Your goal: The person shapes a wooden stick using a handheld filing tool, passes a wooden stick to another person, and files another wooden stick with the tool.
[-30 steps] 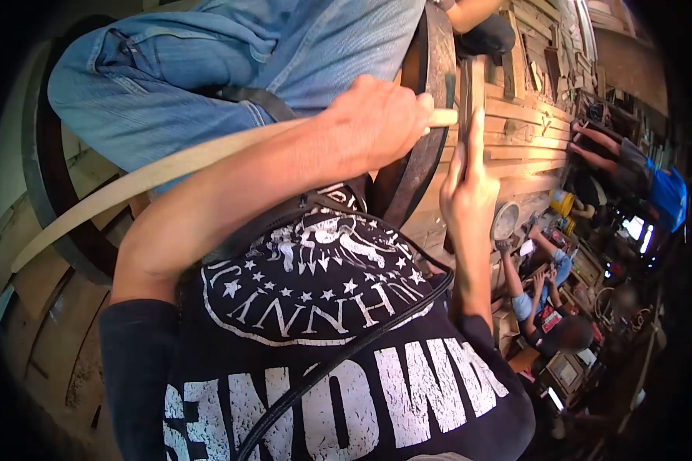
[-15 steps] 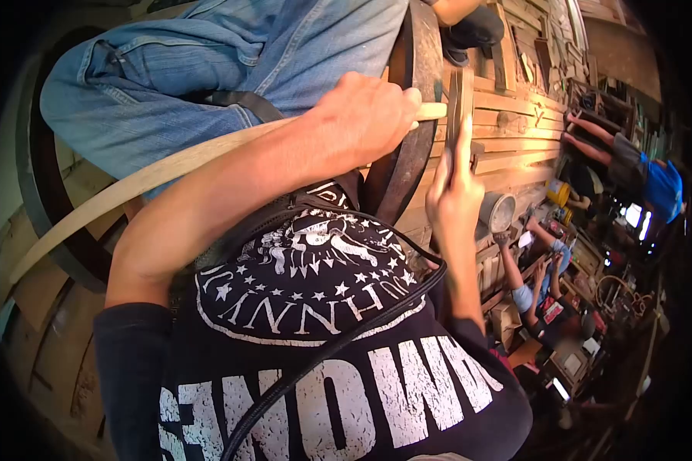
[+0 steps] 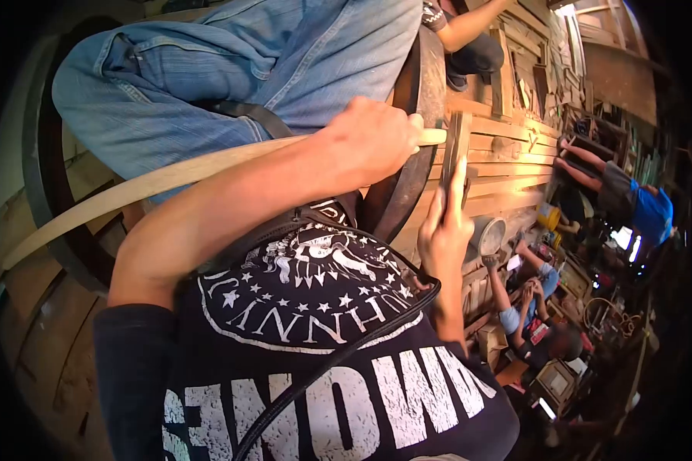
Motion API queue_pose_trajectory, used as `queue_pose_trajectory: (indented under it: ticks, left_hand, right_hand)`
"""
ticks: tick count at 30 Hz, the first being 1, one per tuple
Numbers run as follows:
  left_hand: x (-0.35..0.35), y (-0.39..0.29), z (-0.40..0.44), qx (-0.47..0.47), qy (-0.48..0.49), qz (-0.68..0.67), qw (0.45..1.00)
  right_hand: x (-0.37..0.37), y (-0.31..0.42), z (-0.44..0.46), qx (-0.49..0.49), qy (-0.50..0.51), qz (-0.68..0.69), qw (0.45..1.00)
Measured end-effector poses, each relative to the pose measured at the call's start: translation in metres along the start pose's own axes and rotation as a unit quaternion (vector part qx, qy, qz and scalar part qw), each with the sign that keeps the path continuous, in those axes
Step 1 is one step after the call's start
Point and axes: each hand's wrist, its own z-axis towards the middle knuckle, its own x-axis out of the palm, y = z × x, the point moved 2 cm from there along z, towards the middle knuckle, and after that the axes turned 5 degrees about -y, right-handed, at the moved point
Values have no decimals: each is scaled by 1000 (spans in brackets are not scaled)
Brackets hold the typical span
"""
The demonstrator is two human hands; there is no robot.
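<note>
Head view: left hand (image 3: pixel 369 146) is in a fist around a curved wooden strip (image 3: pixel 161 177), fingers wrapped tight, back of the hand up. Strip's short end pokes out just right of the fist; the long part runs off to its left, behind the forearm, bending down toward the left edge. Right hand (image 3: pixel 447 234), right of and lower than the left, grips a narrow wooden bar (image 3: pixel 457 142), one finger laid straight along it. Exact tool type unclear. Bar sits just beside the strip's end; can't tell if they touch. Dark curved rim (image 3: pixel 429 84) passes behind and right of the left hand; another dark curved piece (image 3: pixel 42 184) stands far left of it. Blue jeans (image 3: pixel 315 54) above and left of the left hand, black printed T-shirt (image 3: pixel 315 384) below both hands, black cord (image 3: pixel 323 357) across it. Wooden planks (image 3: pixel 507 184) beyond the right hand, metal bucket (image 3: pixel 487 236) just right of it. Farther right: person in blue top (image 3: pixel 653 211), seated person (image 3: pixel 546 349). Another person's forearm (image 3: pixel 477 27) above the right hand.
</note>
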Motion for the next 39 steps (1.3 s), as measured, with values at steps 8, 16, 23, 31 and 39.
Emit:
queue_pose_trajectory:
  ticks: [8,16,23,31,39]
  left_hand:
    - [3,1,0,-15,19,9,1000]
    - [1,-3,-1,-23,6,9,1000]
    - [1,-2,-2,-3,-4,11,1000]
    - [2,-1,-2,-15,24,1,1000]
    - [4,4,-4,0,-20,12,1000]
  right_hand:
    - [2,6,23,29,22,-51,998]
    - [3,-1,30,37,29,-75,996]
    - [2,-1,18,25,21,-33,999]
    - [1,-3,0,24,9,-11,1000]
    - [-3,-3,-13,5,16,20,1000]
